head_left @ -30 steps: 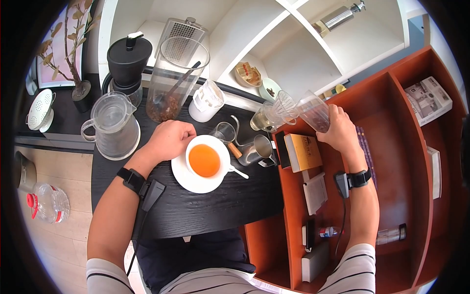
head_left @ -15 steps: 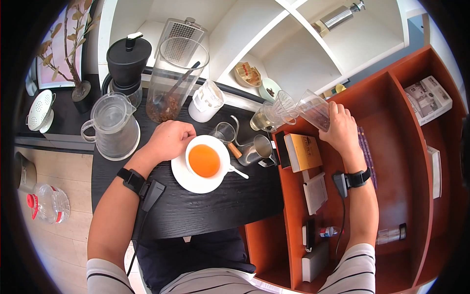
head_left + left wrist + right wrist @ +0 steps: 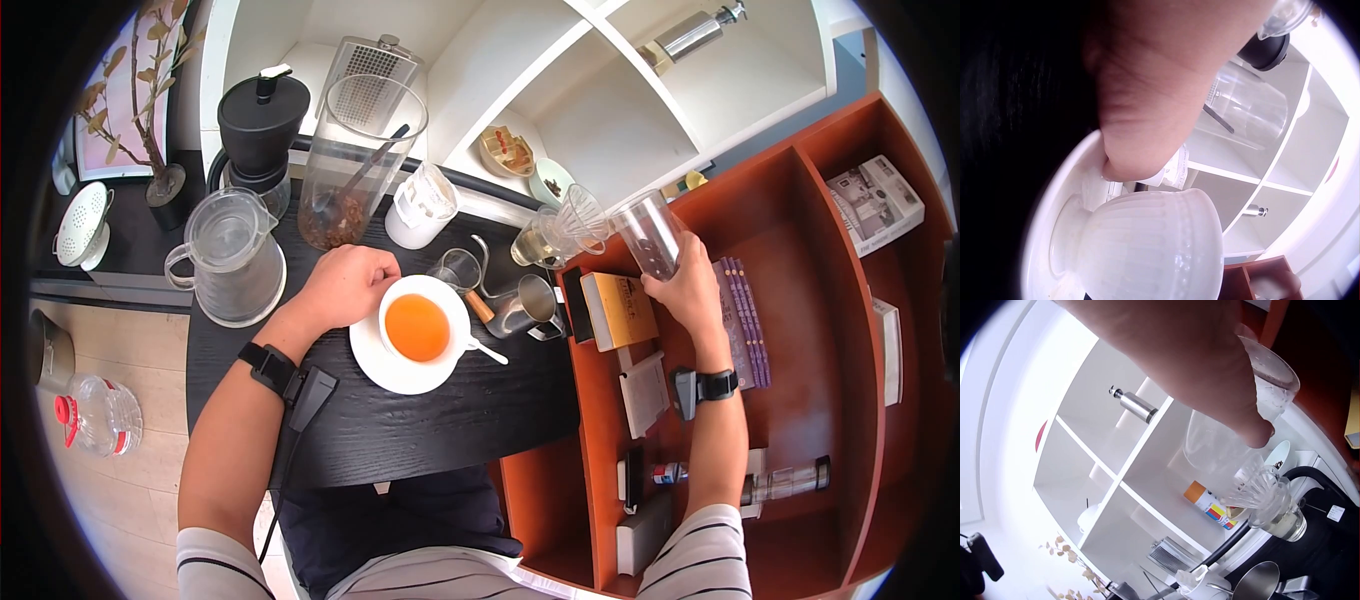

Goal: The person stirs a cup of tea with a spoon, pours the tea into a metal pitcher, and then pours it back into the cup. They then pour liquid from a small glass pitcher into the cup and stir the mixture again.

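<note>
Gripping the tall glass (image 3: 648, 238) in the right hand (image 3: 692, 288), with fingers curled around its lower part, and holding it tilted, off any support, near the dripper (image 3: 583, 222) beyond those fingers. Bending the left fingers inward at the saucer (image 3: 372, 362), too hidden to tell whether pinching it, with the left hand (image 3: 350, 285) beside the cup (image 3: 1160, 250), apparently already filled with orange liquid (image 3: 417, 328).

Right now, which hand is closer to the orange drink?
Left. The left hand is just beside the orange drink; the right hand is farther off, holding a glass over the red shelf.
</note>
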Demonstrator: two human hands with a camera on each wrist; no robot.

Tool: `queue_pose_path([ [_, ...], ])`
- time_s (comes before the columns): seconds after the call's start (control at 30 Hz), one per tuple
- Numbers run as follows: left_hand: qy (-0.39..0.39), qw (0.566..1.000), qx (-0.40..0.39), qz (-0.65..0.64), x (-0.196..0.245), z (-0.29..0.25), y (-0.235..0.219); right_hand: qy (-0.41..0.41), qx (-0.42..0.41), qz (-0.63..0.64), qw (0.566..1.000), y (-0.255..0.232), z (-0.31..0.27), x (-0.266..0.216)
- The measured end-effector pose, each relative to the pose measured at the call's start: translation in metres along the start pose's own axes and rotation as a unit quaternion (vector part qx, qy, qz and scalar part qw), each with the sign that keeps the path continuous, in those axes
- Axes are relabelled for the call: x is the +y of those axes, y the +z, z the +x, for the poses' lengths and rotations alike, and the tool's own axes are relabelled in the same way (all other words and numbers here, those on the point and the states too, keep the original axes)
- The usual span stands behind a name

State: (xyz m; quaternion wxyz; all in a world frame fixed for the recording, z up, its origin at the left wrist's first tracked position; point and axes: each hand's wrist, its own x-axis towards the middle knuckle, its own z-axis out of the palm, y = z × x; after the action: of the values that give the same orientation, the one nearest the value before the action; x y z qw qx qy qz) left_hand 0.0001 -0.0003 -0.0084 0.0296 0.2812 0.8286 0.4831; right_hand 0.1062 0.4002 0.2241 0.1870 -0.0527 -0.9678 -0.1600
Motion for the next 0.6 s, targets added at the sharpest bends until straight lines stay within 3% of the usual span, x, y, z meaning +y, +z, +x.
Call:
queue_pose_path([
  [0.1,-0.011,1.0,-0.009,-0.001,0.004,0.0,-0.003,0.05,0.02,0.108,0.993,0.021,-0.023,0.009],
  [0.2,-0.017,1.0,-0.014,0.0,0.004,0.0,-0.003,0.118,0.071,0.268,0.953,0.044,-0.062,-0.001],
  [0.3,-0.014,1.0,-0.014,0.002,0.002,0.001,-0.002,0.173,0.091,0.467,0.863,0.077,-0.115,-0.02],
  [0.5,-0.021,1.0,-0.019,-0.01,-0.002,0.002,0.001,0.206,0.104,0.694,0.681,0.127,-0.201,-0.082],
  [0.6,-0.018,1.0,-0.019,-0.018,-0.005,0.002,0.004,0.212,0.084,0.706,0.671,0.137,-0.219,-0.101],
])
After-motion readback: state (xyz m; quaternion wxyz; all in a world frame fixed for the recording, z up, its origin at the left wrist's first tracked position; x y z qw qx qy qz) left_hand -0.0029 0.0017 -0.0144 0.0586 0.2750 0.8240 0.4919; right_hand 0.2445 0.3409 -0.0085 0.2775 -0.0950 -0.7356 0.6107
